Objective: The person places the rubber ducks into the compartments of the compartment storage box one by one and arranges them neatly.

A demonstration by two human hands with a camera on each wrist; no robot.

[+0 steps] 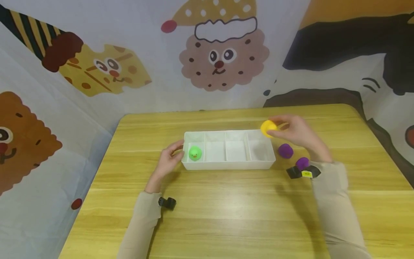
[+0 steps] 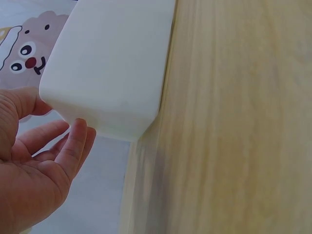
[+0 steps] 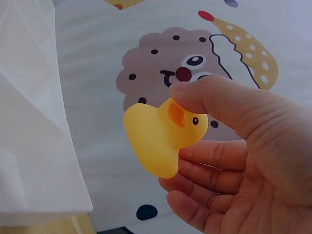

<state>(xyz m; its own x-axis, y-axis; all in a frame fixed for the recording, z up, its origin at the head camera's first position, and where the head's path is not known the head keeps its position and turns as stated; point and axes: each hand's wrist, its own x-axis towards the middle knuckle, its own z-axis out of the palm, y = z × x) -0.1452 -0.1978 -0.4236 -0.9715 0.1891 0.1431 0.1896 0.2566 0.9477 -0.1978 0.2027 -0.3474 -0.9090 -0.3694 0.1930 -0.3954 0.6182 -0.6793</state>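
A white tray [image 1: 228, 165] with several compartments in a row stands on the wooden table. In its leftmost compartment sits a green rubber duck [image 1: 195, 153]. My left hand [image 1: 169, 158] touches the tray's left end with relaxed fingers; the left wrist view shows the fingertips [image 2: 79, 127] against the end wall. Over the tray's back right corner, my right hand [image 1: 295, 132] pinches a yellow rubber duck [image 3: 158, 131] between thumb and fingers. The duck's beak and one eye face the thumb in the right wrist view.
Two purple things, one round [image 1: 285, 151] and one partly hidden by the wrist camera [image 1: 302, 163], lie to the right of the tray. Behind the table [image 1: 220, 212] hangs a cloth [image 1: 155, 97] printed with cartoon food.
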